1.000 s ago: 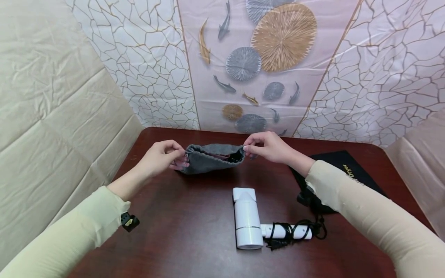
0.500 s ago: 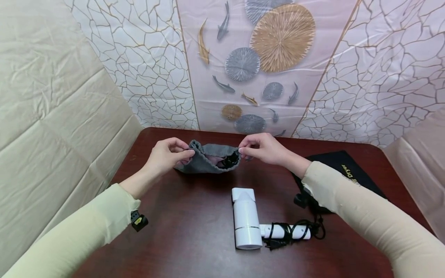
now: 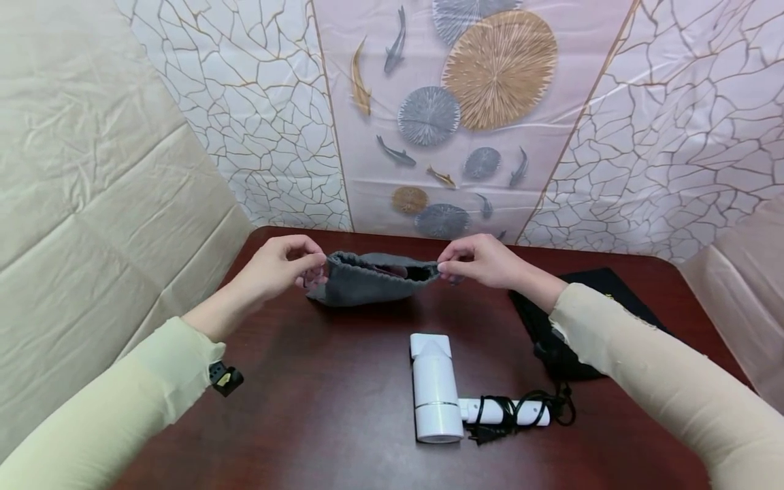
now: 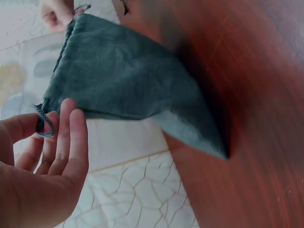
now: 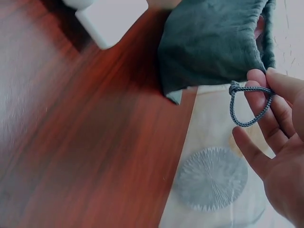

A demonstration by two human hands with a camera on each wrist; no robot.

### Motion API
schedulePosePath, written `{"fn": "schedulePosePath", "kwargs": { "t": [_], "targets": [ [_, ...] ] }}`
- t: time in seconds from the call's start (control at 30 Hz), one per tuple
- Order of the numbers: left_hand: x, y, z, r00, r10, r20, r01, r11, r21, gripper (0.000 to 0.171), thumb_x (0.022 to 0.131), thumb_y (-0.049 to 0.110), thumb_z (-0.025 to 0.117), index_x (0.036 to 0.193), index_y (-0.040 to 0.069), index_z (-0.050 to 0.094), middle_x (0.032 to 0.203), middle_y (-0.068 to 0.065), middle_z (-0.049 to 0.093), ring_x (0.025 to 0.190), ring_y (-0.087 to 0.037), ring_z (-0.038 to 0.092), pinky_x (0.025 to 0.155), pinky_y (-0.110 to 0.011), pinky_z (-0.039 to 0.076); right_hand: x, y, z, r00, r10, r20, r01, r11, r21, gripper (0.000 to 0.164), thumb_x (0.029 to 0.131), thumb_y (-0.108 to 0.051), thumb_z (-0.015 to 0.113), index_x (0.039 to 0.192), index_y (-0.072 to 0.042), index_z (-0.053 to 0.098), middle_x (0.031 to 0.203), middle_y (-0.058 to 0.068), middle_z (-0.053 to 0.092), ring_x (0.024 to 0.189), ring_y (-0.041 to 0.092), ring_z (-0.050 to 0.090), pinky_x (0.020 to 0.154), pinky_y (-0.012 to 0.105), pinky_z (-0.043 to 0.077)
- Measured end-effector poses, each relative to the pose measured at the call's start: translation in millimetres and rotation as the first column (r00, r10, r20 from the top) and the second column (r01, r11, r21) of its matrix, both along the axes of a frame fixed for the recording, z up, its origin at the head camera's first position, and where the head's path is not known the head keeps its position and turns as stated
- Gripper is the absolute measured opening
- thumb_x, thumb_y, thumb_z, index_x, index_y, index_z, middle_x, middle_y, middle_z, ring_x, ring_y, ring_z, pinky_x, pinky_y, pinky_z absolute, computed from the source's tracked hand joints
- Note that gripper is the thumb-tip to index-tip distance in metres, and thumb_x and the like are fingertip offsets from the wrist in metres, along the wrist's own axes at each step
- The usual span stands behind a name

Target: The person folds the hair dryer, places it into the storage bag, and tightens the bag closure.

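Observation:
A grey drawstring pouch is held up by its mouth over the far part of the table, its lower end reaching down to the tabletop. At the pouch's left top corner, my left hand pinches the drawstring between thumb and forefinger; its frayed end shows in the left wrist view. My right hand pinches the opposite corner, where a knotted cord loop hangs over the fingers. The mouth is stretched into a narrow slit, with something pinkish and dark just visible inside, too little to identify.
A white hair dryer lies on the dark red table, black cord wound round its handle. A black bag with yellow lettering lies at the right, partly behind my right forearm. Patterned cloth walls stand behind the table.
My hands came closer together half a second ago and the pouch's mouth gaped. Now they have moved apart again, pulling the mouth straighter and narrower. The hair dryer stays in place.

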State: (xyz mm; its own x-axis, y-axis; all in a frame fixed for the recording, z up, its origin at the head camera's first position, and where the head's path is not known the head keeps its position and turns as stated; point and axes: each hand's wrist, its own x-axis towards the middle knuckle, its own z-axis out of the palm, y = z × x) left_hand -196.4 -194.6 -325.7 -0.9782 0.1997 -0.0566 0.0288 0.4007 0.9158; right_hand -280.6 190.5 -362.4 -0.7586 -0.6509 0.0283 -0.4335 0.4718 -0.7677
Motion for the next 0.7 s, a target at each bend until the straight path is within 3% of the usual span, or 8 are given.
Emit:
{"fn": "schedulePosePath", "kwargs": {
  "t": [0.13, 0.27, 0.37, 0.5, 0.7],
  "targets": [
    [3.1, -11.3, 8.8, 0.998, -0.032, 0.049, 0.034, 0.999, -0.030, 0.014, 0.108, 0.010, 0.063, 0.106, -0.004, 0.064, 0.082, -0.014, 0.064, 0.085, -0.024, 0.078, 0.075, -0.037, 0.065, -3.1, 11.2, 5.8, 0.999, 0.024, -0.036, -0.022, 0.998, 0.056, 0.010, 0.104, -0.015, 0.072, 0.106, -0.008, 0.080, 0.090, 0.002, 0.079, 0.082, 0.018, 0.076, 0.074, 0.037, 0.065],
    [4.7, -22.3, 14.2, 0.996, -0.054, 0.067, 0.059, 0.996, -0.062, 0.015, 0.108, 0.010, 0.062, 0.105, -0.004, 0.063, 0.080, -0.014, 0.064, 0.088, -0.025, 0.079, 0.077, -0.038, 0.065, -3.3, 20.1, 14.5, 0.990, 0.035, -0.139, -0.019, 0.993, 0.119, 0.009, 0.104, -0.015, 0.072, 0.103, -0.011, 0.080, 0.087, -0.003, 0.077, 0.077, 0.014, 0.075, 0.070, 0.035, 0.063],
    [5.6, -29.1, 17.6, 0.997, -0.059, 0.055, 0.064, 0.995, -0.082, 0.015, 0.109, 0.009, 0.062, 0.105, -0.005, 0.063, 0.081, -0.014, 0.064, 0.089, -0.023, 0.079, 0.076, -0.036, 0.065, -2.9, 26.5, 20.7, 0.971, 0.037, -0.238, 0.002, 0.987, 0.160, 0.009, 0.104, -0.015, 0.072, 0.100, -0.014, 0.080, 0.085, -0.004, 0.076, 0.074, 0.011, 0.072, 0.065, 0.030, 0.058],
    [6.9, -37.2, 20.2, 0.997, -0.077, 0.029, 0.080, 0.988, -0.133, 0.013, 0.108, 0.008, 0.062, 0.104, -0.005, 0.063, 0.082, -0.015, 0.065, 0.088, -0.023, 0.079, 0.076, -0.036, 0.065, -3.0, 37.0, 24.6, 0.934, 0.053, -0.354, 0.029, 0.974, 0.223, 0.011, 0.104, -0.015, 0.071, 0.097, -0.018, 0.079, 0.078, -0.008, 0.072, 0.066, 0.007, 0.063, 0.068, 0.033, 0.053],
    [9.8, -50.4, 21.0, 0.993, -0.116, 0.000, 0.113, 0.963, -0.245, 0.010, 0.107, 0.008, 0.063, 0.101, 0.000, 0.065, 0.089, -0.012, 0.075, 0.082, -0.018, 0.077, 0.073, -0.033, 0.063, -4.7, 57.5, 17.9, 0.905, 0.086, -0.417, 0.031, 0.963, 0.267, 0.012, 0.104, -0.014, 0.071, 0.095, -0.019, 0.077, 0.076, -0.013, 0.068, 0.061, 0.001, 0.055, 0.067, 0.032, 0.051]
  ]
}}
